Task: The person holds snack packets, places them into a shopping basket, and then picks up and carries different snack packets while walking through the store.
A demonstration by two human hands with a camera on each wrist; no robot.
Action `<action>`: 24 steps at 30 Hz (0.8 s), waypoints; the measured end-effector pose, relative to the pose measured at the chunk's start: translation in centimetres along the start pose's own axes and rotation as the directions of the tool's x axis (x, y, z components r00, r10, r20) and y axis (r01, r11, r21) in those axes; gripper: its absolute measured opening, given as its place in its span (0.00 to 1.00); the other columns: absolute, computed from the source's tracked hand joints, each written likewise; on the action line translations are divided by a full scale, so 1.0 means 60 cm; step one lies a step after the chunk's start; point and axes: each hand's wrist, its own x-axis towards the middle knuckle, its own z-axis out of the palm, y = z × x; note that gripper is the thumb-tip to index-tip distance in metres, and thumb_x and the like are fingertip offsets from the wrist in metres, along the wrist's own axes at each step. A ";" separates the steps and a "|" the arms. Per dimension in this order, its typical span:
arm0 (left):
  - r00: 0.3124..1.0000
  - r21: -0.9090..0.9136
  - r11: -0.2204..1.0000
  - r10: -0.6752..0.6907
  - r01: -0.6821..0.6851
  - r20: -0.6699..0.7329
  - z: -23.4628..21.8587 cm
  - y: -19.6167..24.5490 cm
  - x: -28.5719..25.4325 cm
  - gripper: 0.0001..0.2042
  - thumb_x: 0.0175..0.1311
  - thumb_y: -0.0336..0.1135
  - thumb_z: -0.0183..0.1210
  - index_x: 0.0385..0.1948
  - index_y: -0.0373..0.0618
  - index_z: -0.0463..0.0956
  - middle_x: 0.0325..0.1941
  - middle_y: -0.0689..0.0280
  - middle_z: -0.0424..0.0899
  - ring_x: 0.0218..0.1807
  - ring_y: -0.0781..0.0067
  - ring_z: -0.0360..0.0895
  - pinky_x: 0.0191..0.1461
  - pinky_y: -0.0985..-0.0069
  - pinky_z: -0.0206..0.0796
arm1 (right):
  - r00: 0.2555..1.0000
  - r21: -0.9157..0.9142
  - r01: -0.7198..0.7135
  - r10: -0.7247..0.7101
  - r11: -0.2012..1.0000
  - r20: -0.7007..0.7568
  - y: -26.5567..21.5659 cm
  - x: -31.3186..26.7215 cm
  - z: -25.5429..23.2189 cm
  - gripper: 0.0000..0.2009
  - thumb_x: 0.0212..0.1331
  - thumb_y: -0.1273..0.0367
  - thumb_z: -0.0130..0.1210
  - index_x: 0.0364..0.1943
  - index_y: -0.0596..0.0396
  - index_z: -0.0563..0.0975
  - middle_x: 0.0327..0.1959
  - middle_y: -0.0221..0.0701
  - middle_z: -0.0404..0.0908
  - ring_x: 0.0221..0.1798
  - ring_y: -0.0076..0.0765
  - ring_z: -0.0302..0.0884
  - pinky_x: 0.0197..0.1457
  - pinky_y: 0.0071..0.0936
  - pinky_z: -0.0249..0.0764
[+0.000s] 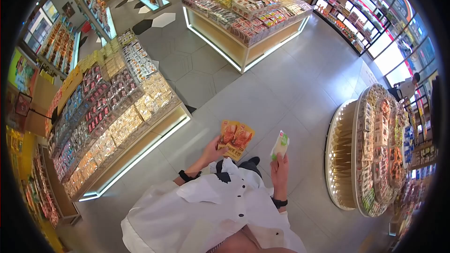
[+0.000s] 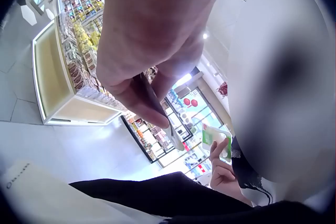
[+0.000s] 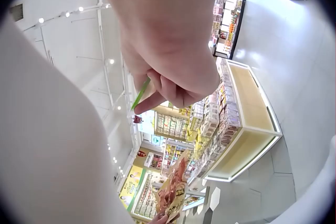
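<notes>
Two orange-and-red packets, fanned side by side, are pinched at their lower left edge by the left hand. Across from them the right hand pinches a white and green packet, held upright. In the left wrist view the left hand has its thumb and fingers around the packets, seen edge-on; the green packet is beyond. The right wrist view has the right hand gripping the thin green edge of its packet, with the orange-red packets below.
A slanted display of packaged snacks stands at the left. Ahead is another lit display island, and a round tiered stand is at the right. Grey tiled floor lies between them. A person is near the windows.
</notes>
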 end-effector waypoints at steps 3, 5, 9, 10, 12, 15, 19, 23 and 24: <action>0.996 -0.033 0.997 -0.065 0.063 -0.068 -0.015 0.015 0.002 0.28 0.64 0.22 0.57 0.66 0.36 0.57 0.50 0.62 0.79 0.47 0.74 0.79 0.45 0.76 0.77 | 0.991 0.008 -0.097 0.096 0.995 0.088 0.010 0.049 0.007 0.09 0.69 0.71 0.51 0.51 0.52 0.70 0.31 0.19 0.73 0.18 0.12 0.52 0.24 0.16 0.53; 0.988 0.046 0.999 0.012 -0.005 -0.157 -0.015 0.021 -0.001 0.26 0.65 0.23 0.56 0.64 0.35 0.59 0.49 0.60 0.80 0.44 0.74 0.80 0.43 0.77 0.76 | 0.995 -0.032 -0.097 0.096 0.995 -0.011 0.019 0.075 0.023 0.09 0.69 0.70 0.51 0.50 0.52 0.70 0.32 0.19 0.73 0.19 0.12 0.51 0.24 0.16 0.53; 0.947 0.114 0.992 0.081 -0.047 -0.312 -0.023 0.023 0.014 0.28 0.65 0.23 0.56 0.66 0.35 0.57 0.48 0.61 0.80 0.44 0.74 0.80 0.44 0.77 0.76 | 0.964 -0.061 -0.201 0.209 0.978 0.166 0.022 0.150 0.025 0.09 0.68 0.69 0.53 0.50 0.52 0.70 0.36 0.21 0.74 0.24 0.12 0.57 0.28 0.17 0.57; 0.940 0.045 0.993 0.115 -0.106 -0.321 -0.029 0.006 0.023 0.28 0.65 0.23 0.56 0.66 0.35 0.56 0.49 0.61 0.80 0.44 0.74 0.80 0.44 0.76 0.76 | 0.968 -0.114 -0.183 0.199 0.976 0.153 0.019 0.166 0.046 0.10 0.68 0.68 0.53 0.50 0.51 0.70 0.38 0.22 0.74 0.28 0.14 0.60 0.32 0.18 0.60; 0.921 -0.028 0.985 0.149 -0.170 -0.360 -0.029 0.008 0.031 0.29 0.65 0.23 0.56 0.67 0.36 0.56 0.49 0.61 0.80 0.45 0.74 0.80 0.44 0.76 0.77 | 0.965 -0.184 -0.178 0.208 0.967 0.158 0.015 0.206 0.061 0.11 0.67 0.68 0.54 0.51 0.51 0.70 0.41 0.23 0.74 0.31 0.16 0.63 0.35 0.20 0.63; 0.890 -0.192 0.972 0.033 -0.134 -0.456 -0.028 0.046 0.043 0.27 0.64 0.21 0.56 0.66 0.40 0.58 0.52 0.61 0.77 0.49 0.69 0.79 0.43 0.73 0.82 | 0.918 -0.231 -0.246 0.303 0.941 0.257 0.013 0.290 0.067 0.13 0.67 0.67 0.55 0.52 0.50 0.70 0.45 0.24 0.74 0.39 0.20 0.67 0.42 0.23 0.66; 0.788 -0.093 0.979 0.090 -0.184 -0.610 -0.024 0.083 0.068 0.27 0.64 0.21 0.55 0.66 0.39 0.57 0.52 0.59 0.77 0.47 0.70 0.80 0.41 0.75 0.81 | 0.886 -0.277 -0.207 0.300 0.938 0.353 0.006 0.379 0.121 0.14 0.67 0.67 0.55 0.53 0.53 0.71 0.47 0.27 0.75 0.43 0.22 0.70 0.45 0.24 0.67; 0.721 -0.046 0.984 0.095 -0.174 -0.686 -0.017 0.114 0.080 0.28 0.64 0.20 0.55 0.66 0.38 0.57 0.52 0.59 0.78 0.47 0.72 0.80 0.39 0.76 0.79 | 0.805 -0.334 -0.261 0.395 0.906 0.443 0.020 0.459 0.145 0.13 0.68 0.69 0.54 0.53 0.55 0.71 0.46 0.29 0.76 0.45 0.22 0.71 0.46 0.24 0.68; 0.706 -0.044 0.984 0.093 -0.173 -0.702 -0.016 0.115 0.085 0.28 0.64 0.20 0.55 0.66 0.38 0.57 0.52 0.59 0.78 0.47 0.72 0.80 0.39 0.76 0.79 | 0.792 -0.340 -0.271 0.410 0.900 0.453 0.018 0.468 0.160 0.13 0.68 0.69 0.54 0.53 0.55 0.71 0.46 0.29 0.76 0.45 0.22 0.71 0.46 0.24 0.68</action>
